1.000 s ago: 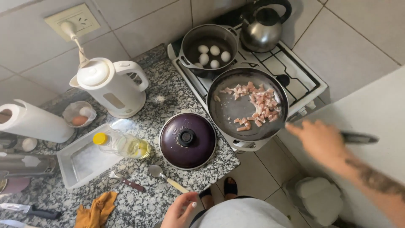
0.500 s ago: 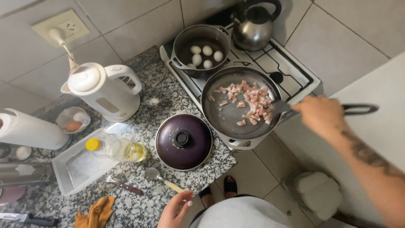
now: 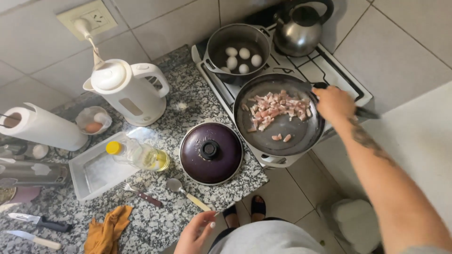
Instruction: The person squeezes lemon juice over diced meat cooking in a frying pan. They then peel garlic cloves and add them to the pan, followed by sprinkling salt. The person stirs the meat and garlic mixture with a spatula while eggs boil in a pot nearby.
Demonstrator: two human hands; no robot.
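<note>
Far on my stove: pot of white eggs [image 3: 239, 51], steel kettle [image 3: 301, 29] to its right. On the granite counter: purple lid [image 3: 211, 153] near centre, white electric kettle [image 3: 123, 91] far left, paper towel roll [image 3: 43, 127] further left. Oil bottle [image 3: 139, 155] lies in a white tray [image 3: 84, 181]. Near edge: fork [image 3: 141, 194], spoon [image 3: 187, 193], orange cloth [image 3: 108, 230], two knives [image 3: 37, 230].

Soft, even daylight fills my view, bright enough everywhere. My kettle [image 3: 300, 29] and oil bottle [image 3: 139, 155] catch small glints. Shadows stay faint. Wall tiles bow toward the edges; my right forearm blurs slightly up close.
</note>
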